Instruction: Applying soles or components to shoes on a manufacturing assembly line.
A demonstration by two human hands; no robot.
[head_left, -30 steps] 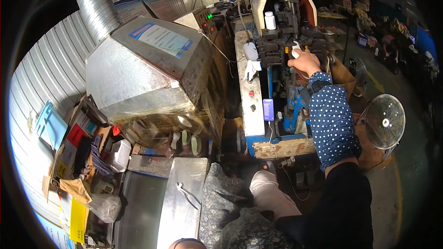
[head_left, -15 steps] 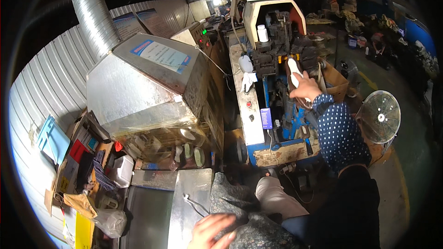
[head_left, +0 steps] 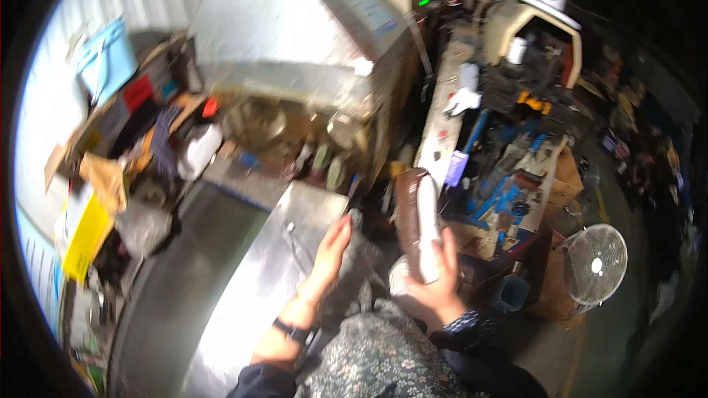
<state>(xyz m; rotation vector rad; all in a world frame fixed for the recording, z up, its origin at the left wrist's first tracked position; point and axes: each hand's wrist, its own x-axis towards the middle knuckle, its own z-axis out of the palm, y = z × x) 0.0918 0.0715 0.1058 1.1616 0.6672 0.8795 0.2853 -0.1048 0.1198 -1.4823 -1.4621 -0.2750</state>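
My right hand (head_left: 438, 286) grips a brown shoe upper with a white bottom (head_left: 408, 210) near its lower end, and the piece stands upright in front of my lap. My left hand (head_left: 330, 252) is held over the edge of a shiny metal tabletop (head_left: 240, 291), its fingers stretched out and holding nothing. Beside that hand, what looks like pliers (head_left: 293, 239) lies on the metal. The machine with blue parts (head_left: 509, 206), at the right, has no shoe in its front clamp area that I can make out.
A metal hood (head_left: 287, 29) stands behind the tabletop, with several shoe pieces (head_left: 335, 173) under its front edge. A dark belt (head_left: 184, 258) runs along the left, beside a cluttered shelf with a yellow box (head_left: 87, 239). A round fan (head_left: 596, 265) stands at the right.
My right hand has brought the shoe upper from the machine back toward my lap. My left hand has come further into view over the metal tabletop. The view has swung left.
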